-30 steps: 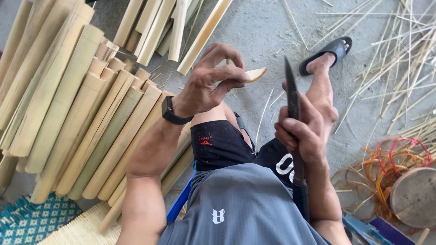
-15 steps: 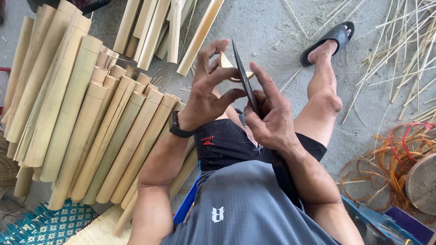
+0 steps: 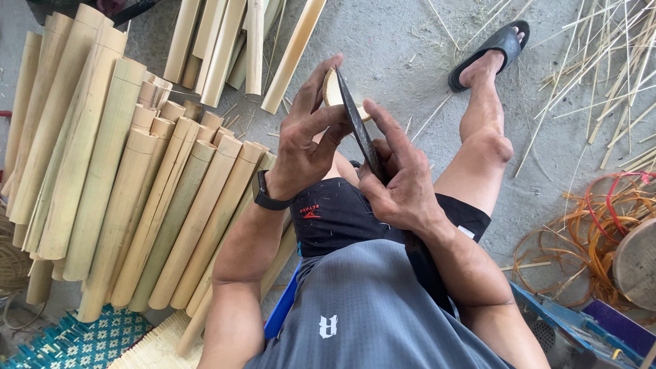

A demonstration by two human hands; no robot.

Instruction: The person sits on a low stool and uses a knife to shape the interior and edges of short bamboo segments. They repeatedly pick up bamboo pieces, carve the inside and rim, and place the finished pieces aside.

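Over concrete floor (image 3: 410,48), left hand (image 3: 304,143) grips bamboo piece (image 3: 331,89); right hand (image 3: 403,181) apparently clutches knife (image 3: 359,133).

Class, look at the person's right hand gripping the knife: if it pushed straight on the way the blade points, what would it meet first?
Probably the pale bamboo piece that the left hand holds up: the knife blade in the right hand already lies against it. Beyond that is bare concrete floor, though depth is hard to judge.

grey concrete floor (image 3: 410,41) in daylight, strewn with thin splinters (image 3: 601,75); stacked bamboo lengths (image 3: 102,171) lie left, a patterned teal mat (image 3: 75,345) below.
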